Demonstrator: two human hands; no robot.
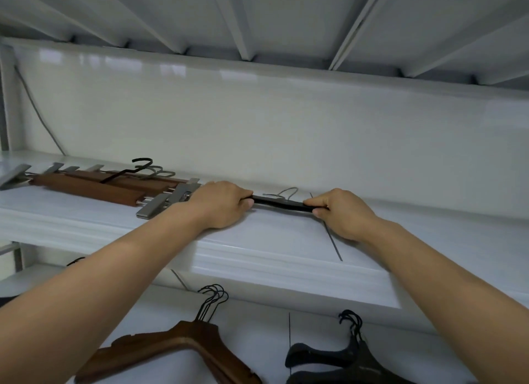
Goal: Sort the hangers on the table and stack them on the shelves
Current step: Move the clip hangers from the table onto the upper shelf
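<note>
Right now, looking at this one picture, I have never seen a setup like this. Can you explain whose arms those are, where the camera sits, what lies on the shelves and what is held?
No machine here: they belong to a person, filmed by a wide-angle camera worn on the head, looking forward and down. The left hand and right hand each hold one end of a black hanger at the upper shelf; each grip is curled round it. Left of it on that shelf lie brown clip hangers. On the lower shelf lie brown wooden hangers and, to their right, dark hangers.
</note>
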